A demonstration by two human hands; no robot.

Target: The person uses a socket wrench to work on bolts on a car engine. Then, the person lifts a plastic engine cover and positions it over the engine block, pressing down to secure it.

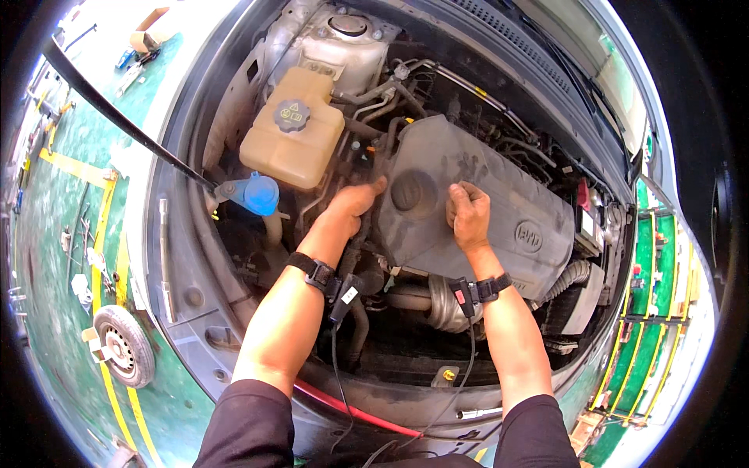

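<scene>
Inside an open car engine bay, my left hand is at the left edge of the dark grey engine cover, its fingers curled and partly hidden; what they grip is unclear. My right hand is closed over the cover, just right of the round black oil cap; its palm side is hidden. Left of my left hand are the translucent coolant reservoir, with its dark cap, and a blue washer-fluid cap. Dark hoses run beside and below the cover. Both wrists wear strapped devices with cables.
A black prop rod crosses the left side. Metal tools lie on the front rim, including an extension bar and a socket piece, near a red hose. On the green floor are a wheel and scattered parts.
</scene>
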